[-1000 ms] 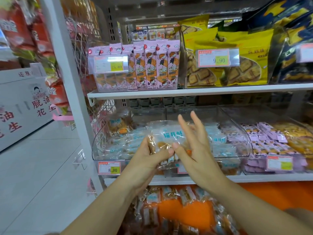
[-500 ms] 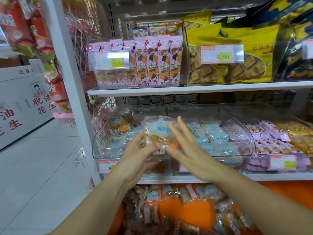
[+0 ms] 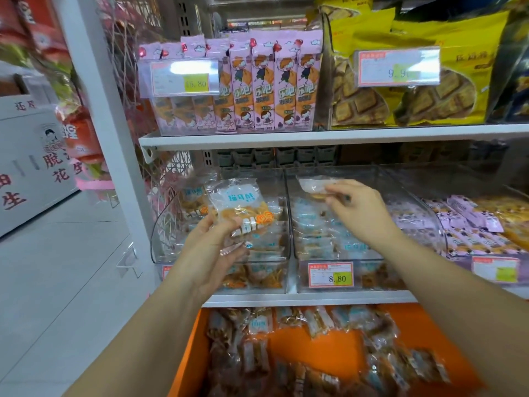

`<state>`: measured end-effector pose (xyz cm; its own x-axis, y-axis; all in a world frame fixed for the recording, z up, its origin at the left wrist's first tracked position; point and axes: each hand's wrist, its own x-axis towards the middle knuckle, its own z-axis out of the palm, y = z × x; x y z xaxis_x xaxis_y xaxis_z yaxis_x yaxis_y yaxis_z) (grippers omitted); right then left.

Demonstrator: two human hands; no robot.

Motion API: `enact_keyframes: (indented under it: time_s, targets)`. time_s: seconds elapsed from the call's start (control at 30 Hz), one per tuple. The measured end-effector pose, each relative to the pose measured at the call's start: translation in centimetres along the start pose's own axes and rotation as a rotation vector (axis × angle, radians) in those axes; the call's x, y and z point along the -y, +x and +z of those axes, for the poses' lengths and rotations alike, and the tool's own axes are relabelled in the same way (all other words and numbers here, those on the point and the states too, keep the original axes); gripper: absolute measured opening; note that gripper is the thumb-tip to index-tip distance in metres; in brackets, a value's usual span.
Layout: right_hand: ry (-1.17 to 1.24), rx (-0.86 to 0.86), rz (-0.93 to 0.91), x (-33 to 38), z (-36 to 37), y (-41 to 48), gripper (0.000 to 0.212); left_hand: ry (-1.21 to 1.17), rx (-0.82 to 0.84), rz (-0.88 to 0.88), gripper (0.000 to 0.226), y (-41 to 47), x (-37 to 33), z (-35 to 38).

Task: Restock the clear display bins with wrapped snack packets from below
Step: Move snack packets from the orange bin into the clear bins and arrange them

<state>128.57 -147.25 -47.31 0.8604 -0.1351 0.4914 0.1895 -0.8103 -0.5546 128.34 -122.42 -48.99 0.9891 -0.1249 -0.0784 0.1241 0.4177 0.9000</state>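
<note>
Field notes, head view. Left hand (image 3: 211, 247) is raised in front of the left clear bin (image 3: 163, 224), fingers curled under and thumb over the lower edge of a wrapped snack packet (image 3: 243, 207). It is clamped on that packet, which stands tilted with its blue lettering and orange contents facing me. I think there is more wrapper tucked under the same hand, but I cannot tell how many pieces. Right hand (image 3: 357, 210) is well apart from the left, reaching over the open top of the middle clear bin (image 3: 412, 224). Thumb and fingertips are pinched on a second, smaller packet (image 3: 313, 184), held near the bin's back above the packets already stacked inside. Both bins sit side by side on the lower shelf (image 3: 300, 299), each partly filled with like packets. A price tag (image 3: 330, 275) reading 8.80 sits on the front of the middle bin. To the right, a third bin (image 3: 515, 196) holds purple packets (image 3: 469, 222). Below the shelf, an orange tray (image 3: 329, 348) carries the loose stock of wrapped packets (image 3: 257, 359), scattered. On the upper shelf (image 3: 286, 137) are pink cartons (image 3: 266, 90) and, beside them, yellow bags (image 3: 415, 67).
</note>
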Motion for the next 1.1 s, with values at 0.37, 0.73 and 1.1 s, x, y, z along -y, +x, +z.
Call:
enact_keyframes:
  time_s: [0.37, 0.73, 1.1]
  targets:
    - [0.347, -0.200, -0.297, 5.1, -1.8, -6.7, 0.069, 0.026, 0.119, -0.100, 0.030, -3.6, 1.4, 2.4]
    - [0.199, 0.102, -0.417, 5.9, 0.3, -7.6, 0.048, -0.048, 0.240, -0.026, 0.021, -3.7, 0.9, 2.3]
    - [0.181, 0.243, -0.378, 5.8, 0.5, -8.0, 0.043, 0.141, 0.281, -0.043, 0.021, -4.4, 0.3, 2.0]
